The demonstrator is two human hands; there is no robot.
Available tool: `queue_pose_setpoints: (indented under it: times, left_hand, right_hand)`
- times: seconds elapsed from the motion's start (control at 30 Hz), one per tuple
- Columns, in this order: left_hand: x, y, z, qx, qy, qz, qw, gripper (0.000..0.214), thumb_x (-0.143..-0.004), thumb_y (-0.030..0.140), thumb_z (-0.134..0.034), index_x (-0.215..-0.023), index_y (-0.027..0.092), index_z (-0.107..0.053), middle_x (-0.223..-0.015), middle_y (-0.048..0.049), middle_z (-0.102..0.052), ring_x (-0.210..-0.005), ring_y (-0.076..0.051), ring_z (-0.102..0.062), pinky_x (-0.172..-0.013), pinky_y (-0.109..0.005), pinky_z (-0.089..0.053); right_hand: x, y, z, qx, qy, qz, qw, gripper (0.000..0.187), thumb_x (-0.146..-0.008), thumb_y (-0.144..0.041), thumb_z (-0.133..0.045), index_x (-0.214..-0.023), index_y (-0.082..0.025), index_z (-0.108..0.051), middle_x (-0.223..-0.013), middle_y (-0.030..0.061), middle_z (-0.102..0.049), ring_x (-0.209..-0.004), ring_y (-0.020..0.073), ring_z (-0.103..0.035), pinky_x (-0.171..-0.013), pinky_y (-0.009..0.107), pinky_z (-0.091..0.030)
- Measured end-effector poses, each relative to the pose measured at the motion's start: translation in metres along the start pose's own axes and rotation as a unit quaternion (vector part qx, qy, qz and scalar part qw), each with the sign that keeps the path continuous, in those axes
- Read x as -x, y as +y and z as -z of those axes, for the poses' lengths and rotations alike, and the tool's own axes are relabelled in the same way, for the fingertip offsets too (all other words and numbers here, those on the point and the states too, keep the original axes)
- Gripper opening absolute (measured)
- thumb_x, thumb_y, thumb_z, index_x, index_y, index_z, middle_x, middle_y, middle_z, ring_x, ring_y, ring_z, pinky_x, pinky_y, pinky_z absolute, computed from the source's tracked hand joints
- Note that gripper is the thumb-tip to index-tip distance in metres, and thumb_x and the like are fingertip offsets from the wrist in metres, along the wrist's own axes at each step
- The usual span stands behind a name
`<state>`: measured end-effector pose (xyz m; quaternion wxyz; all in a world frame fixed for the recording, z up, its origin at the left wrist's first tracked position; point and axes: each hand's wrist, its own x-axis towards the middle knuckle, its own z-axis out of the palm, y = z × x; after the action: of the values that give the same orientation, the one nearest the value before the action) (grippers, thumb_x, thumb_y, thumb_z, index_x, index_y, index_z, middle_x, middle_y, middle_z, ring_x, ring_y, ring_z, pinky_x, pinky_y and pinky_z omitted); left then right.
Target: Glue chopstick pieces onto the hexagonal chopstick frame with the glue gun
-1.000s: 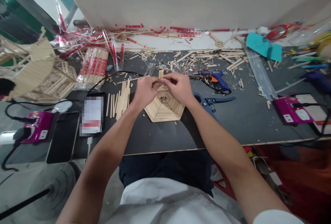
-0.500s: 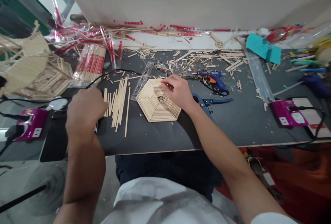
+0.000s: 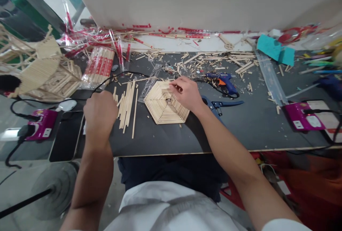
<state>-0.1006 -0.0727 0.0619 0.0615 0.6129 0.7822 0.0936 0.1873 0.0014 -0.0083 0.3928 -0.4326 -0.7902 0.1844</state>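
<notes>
Head view: the right hand (image 3: pixel 185 94) lies on the flat hexagonal panel of glued pale wooden sticks (image 3: pixel 164 108), which rests on the black tabletop (image 3: pixel 240 127) just in front of the person. Its fingers (image 3: pixel 176 88) are bent, tips down on the panel's far side near the centre hole; whether they pinch a small piece cannot be told. The left hand (image 3: pixel 100 113) hovers well to the left, back to the camera, fingers hidden, so its grip cannot be told. Just right of it lies a row of loose pale wooden sticks (image 3: pixel 127 103), between hand and panel. A blue hot-glue gun (image 3: pixel 223 80) and blue-handled cutters (image 3: pixel 219 103) lie right of the panel.
</notes>
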Motion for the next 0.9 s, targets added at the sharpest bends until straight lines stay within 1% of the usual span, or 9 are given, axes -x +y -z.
queue_pose_setpoints:
  times: [0.07,0.2,0.3,0.4,0.53,0.6,0.67,0.8,0.9]
  left_hand:
    - [0.004,0.014,0.001,-0.067,-0.013,-0.018,0.998,0.012,-0.083,0.023,-0.060,-0.078,0.018,-0.069,-0.085,-0.0183,-0.073,-0.090,-0.041,-0.069,-0.077,-0.050,-0.049]
    - [0.002,0.027,-0.017,0.014,-0.037,-0.097,0.994,0.015,-0.080,0.030,-0.069,-0.066,0.024,-0.069,-0.067,-0.0092,-0.071,-0.074,-0.030,-0.068,-0.075,-0.042,-0.051]
    - [-0.005,0.020,-0.036,0.025,-0.051,-0.073,0.996,0.028,-0.072,0.030,-0.077,-0.051,0.024,-0.060,-0.046,-0.0061,-0.056,-0.064,-0.029,-0.065,-0.070,-0.041,-0.052]
    - [-0.011,0.015,-0.043,-0.007,-0.072,-0.068,0.995,0.028,-0.067,0.024,-0.076,-0.047,0.024,-0.057,-0.037,-0.0042,-0.047,-0.058,-0.028,-0.063,-0.068,-0.040,-0.052]
    - [-0.015,0.026,-0.026,-0.068,-0.167,-0.084,0.980,0.021,-0.063,0.019,-0.068,-0.044,0.022,-0.057,-0.039,-0.0068,-0.054,-0.059,-0.028,-0.066,-0.066,-0.035,-0.053]
    - [-0.014,0.034,-0.012,-0.083,-0.238,-0.062,0.966,0.025,-0.067,0.021,-0.064,-0.043,0.021,-0.058,-0.047,-0.0095,-0.063,-0.063,-0.028,-0.068,-0.068,-0.034,-0.052]
    - [-0.011,0.038,0.001,-0.077,-0.270,-0.036,0.959,0.029,-0.071,0.021,-0.061,-0.043,0.020,-0.062,-0.053,-0.0091,-0.067,-0.064,-0.026,-0.069,-0.070,-0.033,-0.053]
    - [0.000,0.029,0.019,0.069,-0.232,-0.021,0.970,0.028,-0.081,0.034,-0.062,-0.059,0.021,-0.072,-0.062,-0.0038,-0.074,-0.064,-0.022,-0.071,-0.067,-0.030,-0.053]
    - [0.004,0.029,0.025,0.226,-0.200,-0.028,0.953,0.023,-0.078,0.041,-0.070,-0.071,0.019,-0.075,-0.068,-0.0042,-0.076,-0.059,-0.017,-0.070,-0.058,-0.026,-0.053]
  right_hand:
    - [0.000,0.000,0.000,0.003,0.003,0.004,1.000,0.019,-0.097,-0.027,-0.057,-0.092,-0.019,-0.074,-0.088,0.0055,-0.067,-0.068,0.0151,-0.055,-0.072,0.033,-0.048]
    - [0.001,-0.001,0.000,0.007,0.003,0.009,1.000,0.020,-0.097,-0.027,-0.057,-0.091,-0.018,-0.074,-0.088,0.0059,-0.067,-0.068,0.0154,-0.054,-0.072,0.034,-0.048]
    - [0.001,-0.002,0.000,0.007,0.001,0.009,1.000,0.021,-0.097,-0.028,-0.056,-0.091,-0.019,-0.074,-0.087,0.0061,-0.067,-0.069,0.0159,-0.054,-0.073,0.034,-0.048]
    - [0.001,-0.004,0.000,0.009,0.001,0.012,1.000,0.022,-0.097,-0.027,-0.055,-0.090,-0.018,-0.074,-0.088,0.0061,-0.066,-0.069,0.0158,-0.055,-0.072,0.033,-0.048]
    - [0.002,-0.004,0.000,0.013,0.001,0.022,1.000,0.021,-0.098,-0.026,-0.055,-0.091,-0.017,-0.074,-0.088,0.0061,-0.067,-0.068,0.0148,-0.055,-0.071,0.032,-0.047]
    - [0.002,-0.003,0.000,0.013,0.005,0.031,0.999,0.022,-0.098,-0.025,-0.056,-0.092,-0.016,-0.074,-0.088,0.0066,-0.067,-0.068,0.0145,-0.056,-0.070,0.031,-0.047]
    - [0.001,-0.002,0.000,0.012,0.015,0.037,0.999,0.022,-0.097,-0.024,-0.056,-0.092,-0.015,-0.075,-0.087,0.0066,-0.068,-0.069,0.0144,-0.057,-0.070,0.030,-0.047]
    - [0.001,-0.004,-0.001,-0.016,0.030,0.028,0.999,0.021,-0.096,-0.026,-0.058,-0.090,-0.016,-0.076,-0.082,0.0050,-0.068,-0.068,0.0140,-0.057,-0.069,0.030,-0.047]
    - [0.002,-0.013,-0.003,-0.083,0.022,-0.010,0.996,0.024,-0.096,-0.036,-0.061,-0.089,-0.018,-0.075,-0.080,0.0041,-0.070,-0.067,0.0138,-0.057,-0.068,0.030,-0.047]
